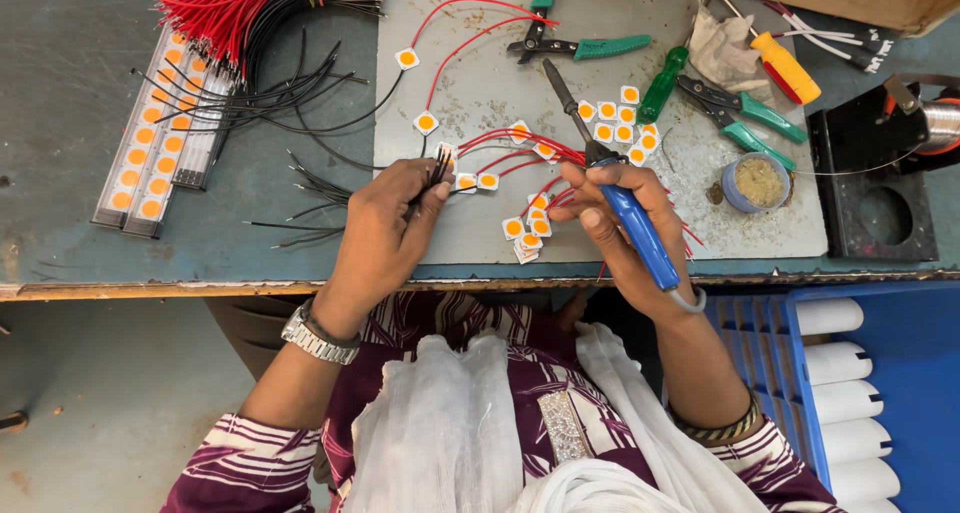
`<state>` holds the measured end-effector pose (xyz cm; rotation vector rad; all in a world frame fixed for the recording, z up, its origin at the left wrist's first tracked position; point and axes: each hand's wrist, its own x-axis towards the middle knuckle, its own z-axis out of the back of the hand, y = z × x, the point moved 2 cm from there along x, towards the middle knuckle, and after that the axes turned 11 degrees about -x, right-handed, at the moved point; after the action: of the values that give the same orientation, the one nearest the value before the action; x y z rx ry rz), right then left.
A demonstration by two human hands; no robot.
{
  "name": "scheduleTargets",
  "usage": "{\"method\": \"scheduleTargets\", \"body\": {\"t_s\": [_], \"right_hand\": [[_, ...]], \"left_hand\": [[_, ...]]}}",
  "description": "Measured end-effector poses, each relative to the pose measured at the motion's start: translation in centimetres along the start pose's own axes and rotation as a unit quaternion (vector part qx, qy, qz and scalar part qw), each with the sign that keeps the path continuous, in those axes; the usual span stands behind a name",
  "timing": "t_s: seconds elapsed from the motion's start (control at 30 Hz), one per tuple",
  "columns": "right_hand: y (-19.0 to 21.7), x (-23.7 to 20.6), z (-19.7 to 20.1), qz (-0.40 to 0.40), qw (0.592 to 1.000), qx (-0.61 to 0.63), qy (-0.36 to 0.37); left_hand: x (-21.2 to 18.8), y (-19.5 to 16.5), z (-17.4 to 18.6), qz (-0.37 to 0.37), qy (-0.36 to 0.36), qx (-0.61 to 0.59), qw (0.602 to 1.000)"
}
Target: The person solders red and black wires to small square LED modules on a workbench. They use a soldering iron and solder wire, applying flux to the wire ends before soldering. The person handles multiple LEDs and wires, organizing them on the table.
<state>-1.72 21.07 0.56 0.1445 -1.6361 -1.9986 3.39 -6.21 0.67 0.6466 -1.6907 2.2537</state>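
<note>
Pinched between the thumb and fingers of the left hand [385, 228] was a black wire [437, 171] touching a small square LED chip [446, 153], over the scratched metal sheet [480, 83]. Right hand [620, 213] was closed round the blue plastic handle of a soldering iron [610, 178], tip pointing far-left. Right of it, a small round tin [757, 181] held grainy yellowish flux.

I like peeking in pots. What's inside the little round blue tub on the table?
The little round blue tub holds a crumbly yellowish-brown paste that fills it almost to the rim. That top layer covers whatever lies deeper, so the bottom cannot be seen.
</note>
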Motion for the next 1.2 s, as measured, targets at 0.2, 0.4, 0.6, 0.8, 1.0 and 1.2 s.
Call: {"method": "scheduleTargets", "body": {"t_s": [0.2, 0.4, 0.6, 0.8, 1.0, 1.2], "right_hand": [[0.5, 0.0, 0.1, -0.011, 1.000, -0.008, -0.009], [-0.3, 0.0, 0.5, -0.012, 1.000, 0.016, -0.013], [-0.3, 0.3, 0.1, -0.025, 0.999, -0.002, -0.026], [0.7, 0.1, -2.0, -0.007, 0.999, -0.044, 0.011], [1.8, 0.2, -3.6, 0.173, 0.938, -0.300, 0.017], [-0.4, -0.4, -4.6, 0.039, 0.995, -0.073, 0.048]], "left_hand": [[0.4, 0.7, -0.1, 0.091, 0.014, -0.075, 0.993], [1.0, -0.1, 0.6, -0.018, -0.107, -0.029, 0.994], [-0.6, -2.5, -0.7, -0.048, 0.022, 0.003, 0.999], [-1.3, -1.6, -1.3, 0.122, 0.046, -0.027, 0.991], [-1.9, -1.5, -1.4, 0.015, 0.077, 0.025, 0.997], [-1.7, -1.8, -2.1, 0.027, 0.049, 0.075, 0.996]]}}
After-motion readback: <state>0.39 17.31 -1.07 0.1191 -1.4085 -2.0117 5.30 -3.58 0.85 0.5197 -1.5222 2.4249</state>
